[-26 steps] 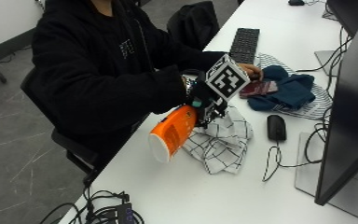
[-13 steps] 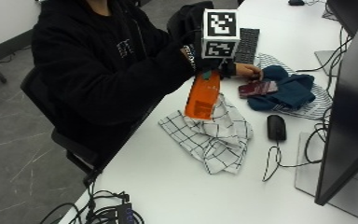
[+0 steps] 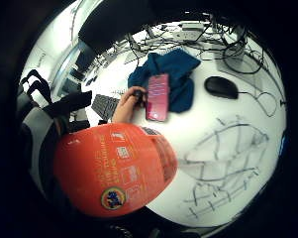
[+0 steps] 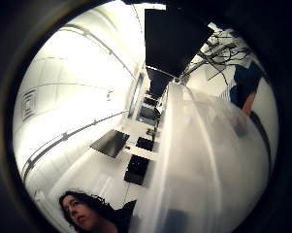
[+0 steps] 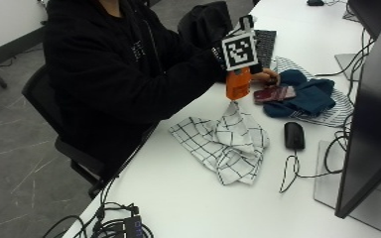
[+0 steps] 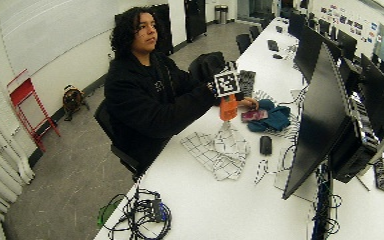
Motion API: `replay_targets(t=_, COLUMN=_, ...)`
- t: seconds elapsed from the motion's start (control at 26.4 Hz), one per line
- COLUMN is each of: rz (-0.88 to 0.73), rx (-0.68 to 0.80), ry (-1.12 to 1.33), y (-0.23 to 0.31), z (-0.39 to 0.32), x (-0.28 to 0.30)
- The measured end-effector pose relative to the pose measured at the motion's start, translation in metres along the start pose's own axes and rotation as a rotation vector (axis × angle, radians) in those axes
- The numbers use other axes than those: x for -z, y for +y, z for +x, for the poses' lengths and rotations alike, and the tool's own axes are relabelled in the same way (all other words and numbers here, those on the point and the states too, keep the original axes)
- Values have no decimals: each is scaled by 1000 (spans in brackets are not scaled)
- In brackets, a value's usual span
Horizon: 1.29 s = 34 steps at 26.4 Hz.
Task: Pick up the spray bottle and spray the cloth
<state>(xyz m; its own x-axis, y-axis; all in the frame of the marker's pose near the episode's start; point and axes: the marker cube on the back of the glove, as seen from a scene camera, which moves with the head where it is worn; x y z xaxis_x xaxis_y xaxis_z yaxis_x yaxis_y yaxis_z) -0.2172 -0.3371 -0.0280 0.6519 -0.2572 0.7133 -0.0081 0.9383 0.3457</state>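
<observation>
In the outside view my gloved right hand [image 5: 251, 68] grips the top of an orange spray bottle [image 5: 236, 86] and holds it upright in the air. The bottle hangs just above the far edge of a white cloth with black grid lines [image 5: 227, 142], which lies crumpled on the white table [image 5: 177, 198]. The little finger side palm view shows the bottle's orange body [image 3: 114, 168] close by, with the cloth [image 3: 223, 158] on the table below. A translucent white part of the bottle [image 4: 208, 160] fills the thumb side palm view.
The person's bare left hand [image 5: 268, 77] rests by a dark red phone [image 5: 275, 93] on a blue cloth [image 5: 307, 95]. A black mouse [image 5: 293, 135] lies right of the checked cloth. A keyboard [image 5: 264, 41] sits behind, and a monitor [image 5: 374, 99] stands at the right.
The bottle went from tilted and low beside the cloth to upright and higher. My hand carried it up and toward the far end of the cloth.
</observation>
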Motion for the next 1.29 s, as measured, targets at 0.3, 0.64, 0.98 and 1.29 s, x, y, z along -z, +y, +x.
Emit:
replay_targets(t=0.3, rz=0, rx=-36, ry=-92, y=1, z=28, x=-50)
replay_targets(t=0.64, rz=73, rx=0, ry=-120, y=0, z=27, x=-48)
replay_targets(t=0.98, rz=64, rx=12, ry=-102, y=2, z=36, x=-53)
replay_targets(t=1.29, rz=-66, rx=-29, ry=-95, y=5, z=35, x=-44)
